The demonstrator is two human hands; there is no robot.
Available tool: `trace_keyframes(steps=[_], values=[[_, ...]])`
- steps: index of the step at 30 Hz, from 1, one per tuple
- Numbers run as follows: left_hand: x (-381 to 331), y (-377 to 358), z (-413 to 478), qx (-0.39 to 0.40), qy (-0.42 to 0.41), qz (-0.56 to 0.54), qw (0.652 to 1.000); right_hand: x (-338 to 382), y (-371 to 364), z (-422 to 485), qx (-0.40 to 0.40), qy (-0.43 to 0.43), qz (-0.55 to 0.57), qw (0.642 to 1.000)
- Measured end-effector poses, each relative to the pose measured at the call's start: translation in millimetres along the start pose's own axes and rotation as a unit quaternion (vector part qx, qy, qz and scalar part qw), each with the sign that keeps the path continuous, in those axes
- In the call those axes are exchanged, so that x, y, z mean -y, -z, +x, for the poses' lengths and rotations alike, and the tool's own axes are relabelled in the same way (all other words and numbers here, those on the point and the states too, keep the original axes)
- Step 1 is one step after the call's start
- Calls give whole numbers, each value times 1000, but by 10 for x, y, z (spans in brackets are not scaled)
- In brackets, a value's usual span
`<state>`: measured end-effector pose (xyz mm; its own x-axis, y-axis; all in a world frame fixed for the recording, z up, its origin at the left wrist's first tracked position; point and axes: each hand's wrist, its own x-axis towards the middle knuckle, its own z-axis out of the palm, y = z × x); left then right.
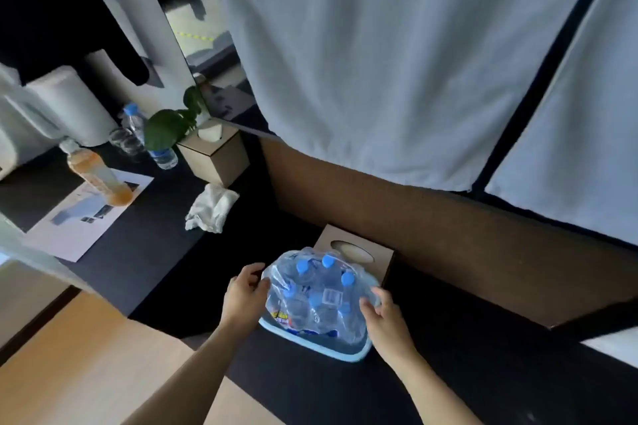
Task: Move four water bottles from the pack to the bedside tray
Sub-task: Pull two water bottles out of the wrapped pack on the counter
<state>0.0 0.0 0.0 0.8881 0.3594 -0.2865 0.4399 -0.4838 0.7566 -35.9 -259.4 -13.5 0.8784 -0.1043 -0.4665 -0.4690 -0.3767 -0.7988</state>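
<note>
A shrink-wrapped pack of water bottles (pixel 319 297) with blue caps stands on a light blue tray (pixel 310 347) on the dark surface near the middle bottom. My left hand (pixel 245 297) grips the plastic wrap on the pack's left side. On the right side, my right hand (pixel 383 317) holds the wrap too. Several bottles are inside the wrap; their lower parts are hidden by the film and the tray rim.
A wooden tissue box (pixel 359 250) stands right behind the pack. On the dark desk to the left are another tissue box (pixel 215 157), a crumpled white cloth (pixel 211 207), a plant (pixel 165 128), an orange drink bottle (pixel 96 174), a water bottle (pixel 138 124) and a paper sheet (pixel 86 217). White curtains (pixel 397 62) hang behind.
</note>
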Motion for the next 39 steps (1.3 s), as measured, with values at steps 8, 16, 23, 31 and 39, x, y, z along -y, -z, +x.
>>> trace_keyframes(steps=[8,16,23,31,39], values=[[621,-534,741,61,-17,20,998,-375,-640,803,-118,-61,61,989],[778,-763,829,81,-11,-99,992,-563,-734,953,-216,-89,168,958],[353,-674,686,58,-79,-107,989,-265,-564,977,-196,-156,268,930],[-511,-505,-31,-25,-204,-98,974,-20,196,315,-184,-56,345,919],[-1020,-1438,-812,82,-212,-115,967,-774,1343,-395,-274,-40,344,897]])
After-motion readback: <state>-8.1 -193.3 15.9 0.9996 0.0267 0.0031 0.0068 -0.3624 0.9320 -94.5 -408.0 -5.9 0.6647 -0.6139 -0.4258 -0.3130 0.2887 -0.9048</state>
